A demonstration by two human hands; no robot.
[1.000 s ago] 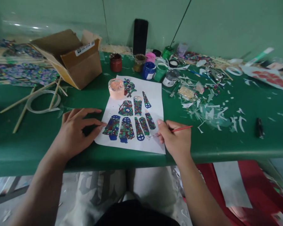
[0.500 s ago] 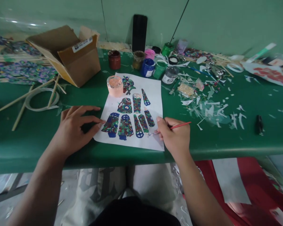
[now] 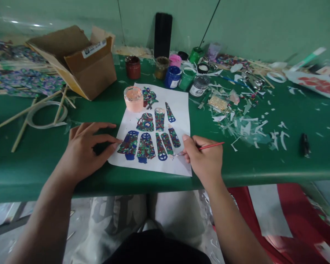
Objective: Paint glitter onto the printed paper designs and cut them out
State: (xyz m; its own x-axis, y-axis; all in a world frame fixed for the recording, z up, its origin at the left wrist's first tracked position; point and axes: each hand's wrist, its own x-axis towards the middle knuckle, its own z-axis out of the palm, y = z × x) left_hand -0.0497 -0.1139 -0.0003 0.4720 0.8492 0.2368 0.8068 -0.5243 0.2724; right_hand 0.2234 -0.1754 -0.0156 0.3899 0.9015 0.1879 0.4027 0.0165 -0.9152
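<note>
White paper (image 3: 180, 167) lies between the two hands on a green tabletop (image 3: 264, 163), bearing mottled blue, green and dark red pieces (image 3: 145, 145). The right hand (image 3: 205, 157) grips a thin brush (image 3: 211, 146) between thumb and fingers; the red handle sticks out past that hand's right side, and the tip sits just left of its fingers, at the pale near end of a narrow piece. The left hand (image 3: 85, 152) is loosely open, fingers spread, thumb and index fingertip at the sheet's left edge. Ahead of both hands, an open jar of peach paint (image 3: 134, 102) stands on the far left part of the sheet. Beyond the left hand is an open cardboard box (image 3: 97, 71); to the right hand's right, white scraps (image 3: 261, 124) lie scattered
</note>
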